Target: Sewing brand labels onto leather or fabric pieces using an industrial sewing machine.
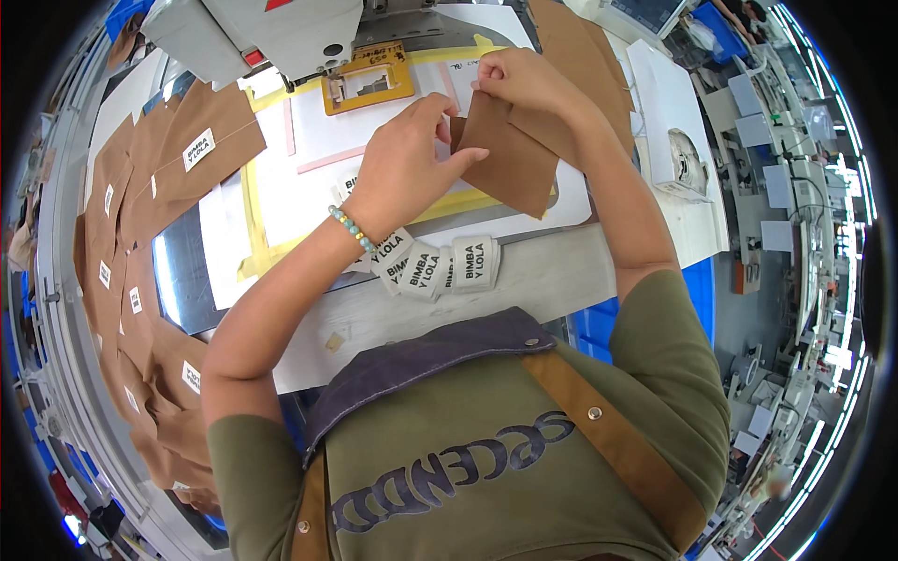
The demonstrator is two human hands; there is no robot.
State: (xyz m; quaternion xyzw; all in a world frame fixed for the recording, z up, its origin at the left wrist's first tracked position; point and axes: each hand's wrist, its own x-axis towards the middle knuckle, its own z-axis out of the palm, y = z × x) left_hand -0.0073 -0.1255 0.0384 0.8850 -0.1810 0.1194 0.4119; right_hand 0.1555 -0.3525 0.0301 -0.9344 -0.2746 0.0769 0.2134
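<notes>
My right hand (524, 79) pinches the top corner of a brown flat panel (510, 168) that looks like fabric or leather. My left hand (402, 164), wearing a beaded bracelet (351, 229), is at the panel's left edge. Its thumb and fingers are apart, with the thumb tip over the panel. Beyond the left hand, a yellow frame clamp (406, 82) lies under the sewing machine head (248, 37). Several white printed labels (475, 262) are fanned out near the table's front edge, partly behind my left wrist.
Brown panels with white labels (140, 252) are heaped on the left. More brown panels (599, 93) lie at the right, beyond my right forearm. White sheet with yellow tape (248, 215) covers the work surface. A blue bin (594, 332) is below the table's right front.
</notes>
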